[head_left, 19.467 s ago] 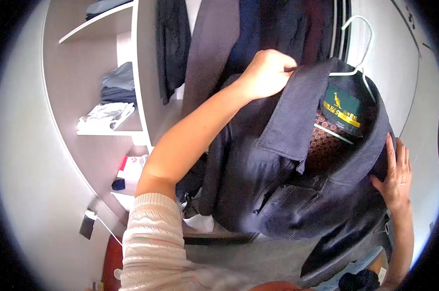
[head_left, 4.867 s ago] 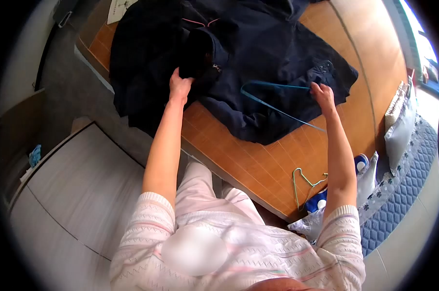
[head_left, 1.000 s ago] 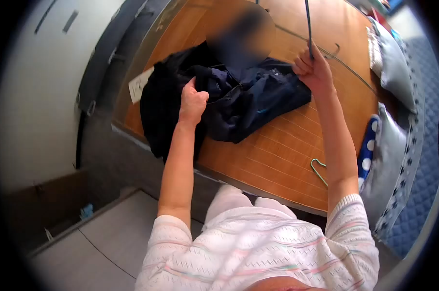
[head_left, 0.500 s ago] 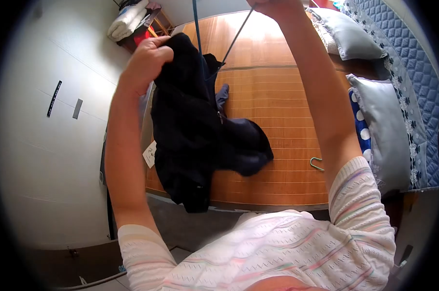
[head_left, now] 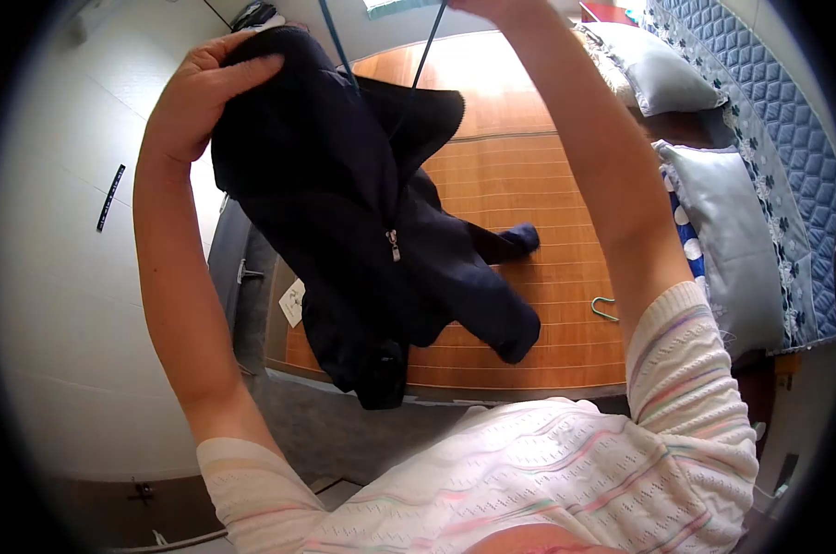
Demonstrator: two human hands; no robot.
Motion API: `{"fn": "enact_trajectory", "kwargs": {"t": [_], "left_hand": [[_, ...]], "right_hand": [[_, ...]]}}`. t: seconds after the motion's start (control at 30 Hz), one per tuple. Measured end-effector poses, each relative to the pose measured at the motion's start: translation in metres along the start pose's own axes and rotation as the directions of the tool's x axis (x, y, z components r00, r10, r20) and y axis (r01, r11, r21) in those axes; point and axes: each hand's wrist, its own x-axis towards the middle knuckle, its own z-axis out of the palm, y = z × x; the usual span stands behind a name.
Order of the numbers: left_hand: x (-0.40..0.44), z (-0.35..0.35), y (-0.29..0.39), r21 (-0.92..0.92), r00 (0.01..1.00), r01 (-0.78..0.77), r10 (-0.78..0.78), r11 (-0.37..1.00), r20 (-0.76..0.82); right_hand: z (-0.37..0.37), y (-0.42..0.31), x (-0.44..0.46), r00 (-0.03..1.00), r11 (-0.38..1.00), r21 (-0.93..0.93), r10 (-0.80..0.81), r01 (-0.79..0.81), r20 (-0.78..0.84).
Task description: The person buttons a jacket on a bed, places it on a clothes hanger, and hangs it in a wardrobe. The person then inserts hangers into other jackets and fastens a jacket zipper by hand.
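Observation:
A dark zip-up jacket [head_left: 344, 231] hangs in the air before me, its zip pull showing at mid-front and its sleeves dangling low. My left hand [head_left: 201, 97] is closed on the jacket's upper edge, thumb on top of the cloth. Two thin blue-green bars of a clothes hanger [head_left: 427, 46] run down into the jacket's opening. At the top edge, partly cut off, my right hand [head_left: 482, 7] is closed around the hanger's upper part. The hanger's top lies outside the view, and its lower part is hidden in the jacket.
Below the jacket lies a bed with a brown slatted mat [head_left: 565, 231]. A pale green hook-shaped piece [head_left: 604, 309] rests on it, and a white card [head_left: 291, 303] lies by its left edge. Grey pillows [head_left: 727, 231] line the right side beside a quilted blue headboard [head_left: 778, 120]. A white wall stands left.
My left hand has moved left and up with the jacket's edge, spreading the jacket wider. My right hand has shifted slightly left with the hanger. More of the collar and zip now shows.

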Motion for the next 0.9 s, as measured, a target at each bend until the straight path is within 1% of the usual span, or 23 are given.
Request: {"fn": "enact_trajectory", "kwargs": {"t": [0.03, 0.07, 0.1, 0.13, 0.17, 0.2, 0.27, 0.3, 0.33, 0.37, 0.4, 0.43, 0.5, 0.53, 0.57, 0.63, 0.7, 0.73, 0.77, 0.8, 0.83, 0.9], "left_hand": [[0.000, -0.005, 0.001, 0.003, 1.000, -0.016, 0.016, 1.000, -0.001], [0.000, -0.010, 0.001, 0.078, 0.998, -0.015, 0.019, 0.997, -0.058], [0.000, -0.014, 0.002, 0.106, 0.994, -0.013, 0.024, 0.994, -0.108], [0.000, -0.017, 0.002, 0.134, 0.987, -0.009, 0.030, 0.991, -0.158], [0.000, -0.021, 0.002, 0.160, 0.978, -0.003, 0.037, 0.987, -0.207], [0.000, -0.028, -0.001, 0.197, 0.983, -0.038, 0.072, 0.980, -0.169], [-0.003, -0.047, -0.016, 0.263, 0.988, -0.103, 0.129, 0.959, -0.085], [-0.007, -0.054, -0.027, 0.289, 0.990, -0.082, 0.113, 0.954, -0.090], [-0.012, -0.059, -0.042, 0.311, 0.991, -0.057, 0.092, 0.949, -0.097], [-0.017, -0.060, -0.053, 0.332, 0.992, -0.031, 0.070, 0.943, -0.104], [-0.029, -0.057, -0.058, 0.311, 0.989, 0.059, -0.014, 0.949, -0.144], [-0.036, -0.056, -0.067, 0.312, 0.989, 0.084, -0.041, 0.946, -0.143], [-0.044, -0.057, -0.095, 0.232, 0.992, 0.025, 0.004, 0.972, -0.127], [-0.046, -0.057, -0.106, 0.189, 0.988, 0.025, 0.004, 0.982, -0.152], [-0.045, -0.056, -0.118, 0.132, 0.982, 0.047, -0.022, 0.990, -0.188], [-0.044, -0.050, -0.128, 0.137, 0.962, 0.036, 0.002, 0.990, -0.272], [-0.041, -0.044, -0.137, 0.213, 0.952, -0.037, 0.099, 0.976, -0.291], [-0.040, -0.041, -0.139, 0.213, 0.954, -0.046, 0.106, 0.976, -0.280], [-0.039, -0.038, -0.142, 0.214, 0.957, -0.057, 0.115, 0.975, -0.267], [-0.038, -0.038, -0.146, 0.217, 0.959, -0.038, 0.097, 0.975, -0.268], [-0.036, -0.036, -0.150, 0.219, 0.961, -0.020, 0.079, 0.976, -0.266], [-0.035, -0.036, -0.157, 0.188, 0.968, -0.006, 0.053, 0.982, -0.244]], "right_hand": [[0.013, -0.003, -0.004, 0.991, 0.970, 0.217, 0.122, -0.107, -0.055], [0.030, -0.007, -0.014, 0.965, 0.883, 0.427, 0.251, -0.194, -0.079], [0.051, -0.016, -0.025, 0.922, 0.743, 0.618, 0.379, -0.256, -0.073], [0.070, -0.024, -0.038, 0.867, 0.561, 0.776, 0.498, -0.289, -0.037], [0.084, -0.027, -0.047, 0.800, 0.345, 0.892, 0.600, -0.292, 0.029], [0.091, -0.026, -0.056, 0.713, 0.374, 0.828, 0.699, -0.418, 0.044], [0.097, -0.032, -0.060, 0.650, 0.571, 0.592, 0.753, -0.568, -0.102], [0.097, -0.035, -0.062, 0.624, 0.628, 0.446, 0.760, -0.637, -0.179], [0.085, -0.038, -0.061, 0.677, 0.687, 0.295, 0.720, -0.664, -0.151], [0.075, -0.040, -0.055, 0.672, 0.683, 0.156, 0.730, -0.713, -0.122], [0.071, -0.064, -0.041, 0.613, 0.625, 0.027, 0.773, -0.780, -0.162], [0.068, -0.085, -0.028, 0.558, 0.550, -0.100, 0.804, -0.829, -0.208], [0.061, -0.089, -0.026, 0.718, 0.714, -0.104, 0.667, -0.692, -0.198], [0.062, -0.098, -0.024, 0.754, 0.751, -0.112, 0.622, -0.651, -0.212], [0.063, -0.103, -0.023, 0.764, 0.748, -0.175, 0.597, -0.640, -0.243], [0.064, -0.110, -0.023, 0.788, 0.731, -0.300, 0.539, -0.613, -0.298], [0.064, -0.121, -0.019, 0.801, 0.602, -0.536, 0.513, -0.592, -0.308], [0.060, -0.122, -0.018, 0.812, 0.523, -0.640, 0.493, -0.563, -0.312], [0.052, -0.117, -0.021, 0.916, 0.443, -0.831, 0.358, -0.336, -0.180], [0.044, -0.113, -0.022, 0.971, 0.313, -0.946, 0.239, -0.086, -0.009], [0.040, -0.108, -0.022, 0.972, 0.142, -0.976, 0.146, 0.163, 0.183], [0.036, -0.111, -0.013, 0.914, -0.099, -0.983, 0.393, 0.154, 0.104]]}}
